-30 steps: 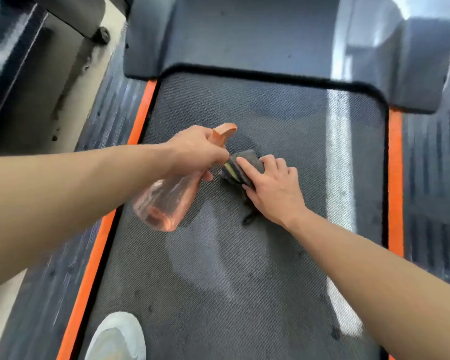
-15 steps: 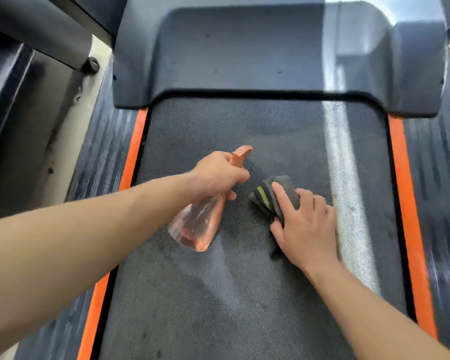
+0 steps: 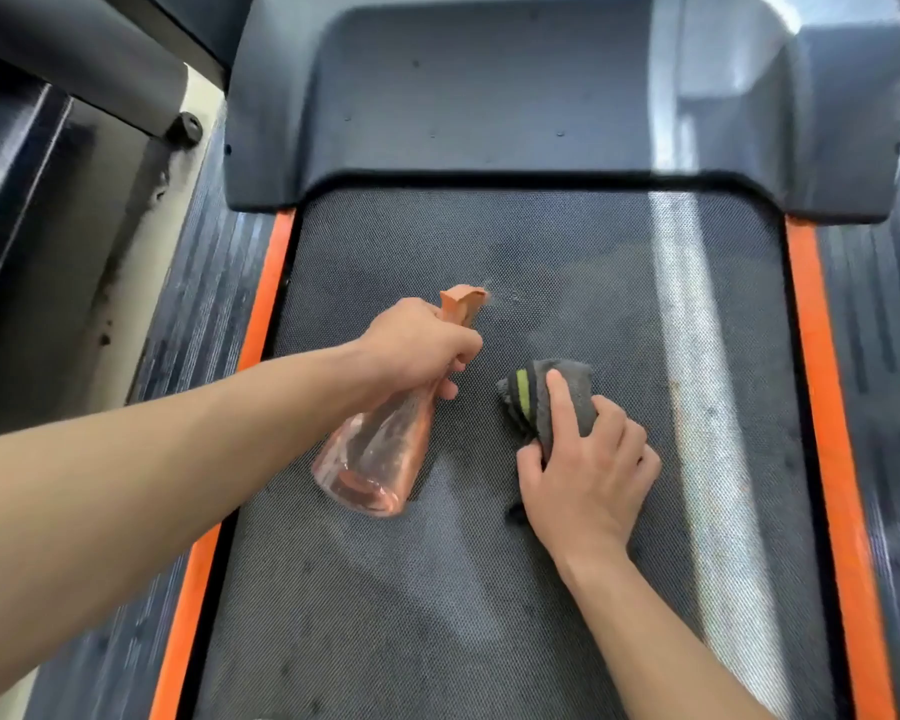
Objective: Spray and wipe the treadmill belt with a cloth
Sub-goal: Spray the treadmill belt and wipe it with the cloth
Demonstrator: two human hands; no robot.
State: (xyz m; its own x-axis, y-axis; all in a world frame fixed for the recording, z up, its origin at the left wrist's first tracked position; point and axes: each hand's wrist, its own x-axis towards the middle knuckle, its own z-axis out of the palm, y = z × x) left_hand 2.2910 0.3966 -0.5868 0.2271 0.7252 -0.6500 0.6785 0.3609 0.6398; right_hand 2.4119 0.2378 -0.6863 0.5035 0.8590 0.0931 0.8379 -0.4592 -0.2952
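Midway through cleaning, left hand (image 3: 417, 350) squeezes spray bottle (image 3: 380, 449), right hand (image 3: 588, 470) pinches cloth (image 3: 541, 394) on treadmill belt (image 3: 541, 615), far end unwiped.

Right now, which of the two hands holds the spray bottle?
The left hand grips the orange spray bottle above the belt; the right hand holds the grey cloth on it.

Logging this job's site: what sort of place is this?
Probably a gym or home workout room: a treadmill belt with orange side strips and a grey motor cover, beside a dark metal frame.
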